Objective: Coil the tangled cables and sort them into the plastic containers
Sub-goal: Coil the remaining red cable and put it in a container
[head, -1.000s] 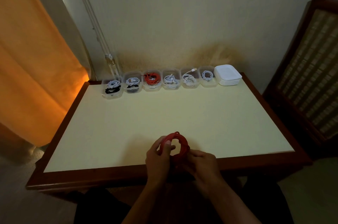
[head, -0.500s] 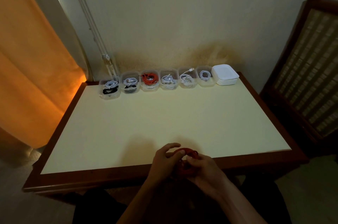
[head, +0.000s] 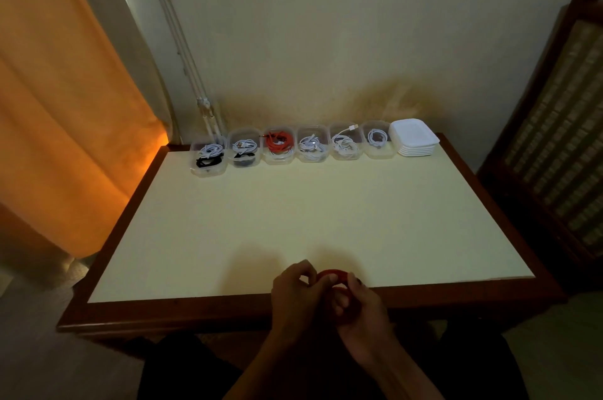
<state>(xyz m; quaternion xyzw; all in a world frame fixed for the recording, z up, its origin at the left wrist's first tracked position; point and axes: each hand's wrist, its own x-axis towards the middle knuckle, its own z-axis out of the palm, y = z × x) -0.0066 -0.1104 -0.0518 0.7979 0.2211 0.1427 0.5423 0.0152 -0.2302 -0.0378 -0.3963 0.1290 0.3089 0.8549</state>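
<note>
One broad cream-topped table with a dark wooden rim [head: 483, 285] fills the view. Along its far edge runs a row of six clear plastic containers [head: 312, 149], each already holding coiled cables, with a stack of white plastic lids [head: 413, 138] just to their right. At the near edge, the left hand [head: 295, 293] and right hand [head: 362, 305] meet around a small coil of red cable [head: 328, 275] — fingers of both curl onto it, pinching its loops. The cable looks light, soft and springy, so it will likely unwind if loosened. Best held across the bundled loops — pinched where they overlap, not by a single strand.
</note>
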